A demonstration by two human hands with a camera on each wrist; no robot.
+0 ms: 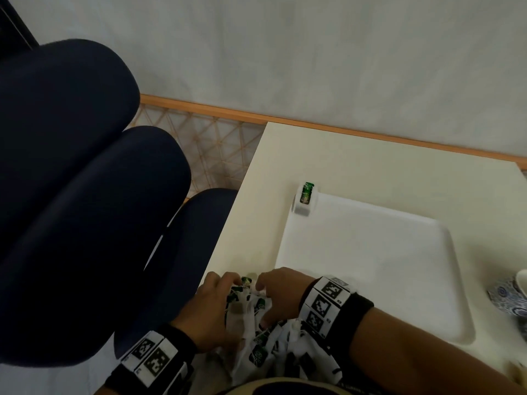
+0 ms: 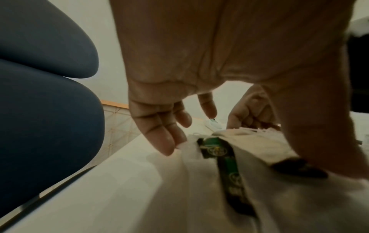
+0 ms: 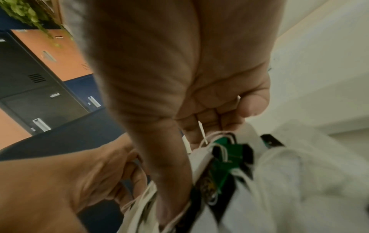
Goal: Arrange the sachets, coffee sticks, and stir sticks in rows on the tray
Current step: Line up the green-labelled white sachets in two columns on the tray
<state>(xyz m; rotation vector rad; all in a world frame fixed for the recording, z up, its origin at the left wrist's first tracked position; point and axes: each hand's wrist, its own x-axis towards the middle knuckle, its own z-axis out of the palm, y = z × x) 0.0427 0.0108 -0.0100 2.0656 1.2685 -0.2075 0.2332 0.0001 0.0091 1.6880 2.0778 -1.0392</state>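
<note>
A heap of white sachets (image 1: 265, 337) with green and black labels and white strings lies at the near left corner of the cream table. My left hand (image 1: 235, 292) grips its left side, thumb on top and fingers (image 2: 165, 141) curling down onto a sachet's edge (image 2: 189, 148). My right hand (image 1: 265, 300) pinches sachets and strings (image 3: 225, 157) between thumb and curled fingers (image 3: 201, 130). The white tray (image 1: 370, 252) lies to the right of the hands. One green-labelled sachet (image 1: 306, 193) sits at its far left corner. No coffee sticks or stir sticks show.
Dark blue padded chairs (image 1: 85, 195) stand close along the table's left edge. A blue-patterned cup (image 1: 510, 297) sits at the right edge of the view beside the tray. A wall with a wooden skirting strip (image 1: 342, 126) runs behind the table.
</note>
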